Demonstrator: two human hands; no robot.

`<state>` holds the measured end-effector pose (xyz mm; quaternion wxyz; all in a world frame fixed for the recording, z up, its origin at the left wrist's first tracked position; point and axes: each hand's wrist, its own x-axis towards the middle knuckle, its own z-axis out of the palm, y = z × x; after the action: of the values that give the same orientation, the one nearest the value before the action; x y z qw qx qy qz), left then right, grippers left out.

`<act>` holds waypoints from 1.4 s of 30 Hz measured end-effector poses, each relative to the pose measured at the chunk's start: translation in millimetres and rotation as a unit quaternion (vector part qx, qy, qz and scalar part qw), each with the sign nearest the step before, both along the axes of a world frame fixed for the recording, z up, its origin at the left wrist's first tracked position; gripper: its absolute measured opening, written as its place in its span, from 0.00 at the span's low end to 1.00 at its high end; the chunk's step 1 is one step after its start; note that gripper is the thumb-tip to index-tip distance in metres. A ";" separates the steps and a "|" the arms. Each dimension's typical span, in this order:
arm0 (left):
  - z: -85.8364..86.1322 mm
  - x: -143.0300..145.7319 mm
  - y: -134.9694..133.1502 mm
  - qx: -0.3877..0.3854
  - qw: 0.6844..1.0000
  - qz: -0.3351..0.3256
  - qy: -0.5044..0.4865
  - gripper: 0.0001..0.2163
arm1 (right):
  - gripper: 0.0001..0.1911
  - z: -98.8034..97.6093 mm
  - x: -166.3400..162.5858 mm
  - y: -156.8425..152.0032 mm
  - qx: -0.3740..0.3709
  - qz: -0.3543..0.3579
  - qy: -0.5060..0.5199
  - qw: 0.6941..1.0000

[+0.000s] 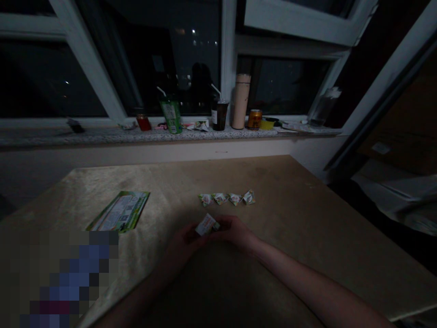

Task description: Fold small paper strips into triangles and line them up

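Note:
Between the fingertips of both hands is a small white-and-green folded packet (pixel 206 224), held just over the table. My left hand (pixel 186 241) is closed on its left side. Closed on the right side, by a green corner, is my right hand (pixel 234 231). Beyond the hands, several similar small folded packets (pixel 220 198) lie in a row on the table. A larger flat green-and-white printed packet (pixel 119 212) rests to the left. The fingers partly hide the held packet, and the light is dim.
A fabric-like cover lies over the table (pixel 273 182). The speckled windowsill (pixel 191 135) behind holds a green cup with a straw (pixel 171 114), a dark drink cup (pixel 220 115), a pink bottle (pixel 241 102), an orange can (pixel 255 119) and a red jar (pixel 143 122). The lower left is pixelated.

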<state>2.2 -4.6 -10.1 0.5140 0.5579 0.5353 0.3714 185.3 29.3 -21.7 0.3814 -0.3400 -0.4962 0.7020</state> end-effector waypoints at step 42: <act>18.7 3.9 -6.4 0.050 0.988 -0.018 0.146 0.15 | 0.16 5.7 5.1 0.7 -0.011 0.076 -0.132 0.988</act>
<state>6.0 -11.1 8.6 0.4082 0.6411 0.5752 0.3026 190.5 30.0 -16.0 0.2542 -0.3954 -0.5586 0.6834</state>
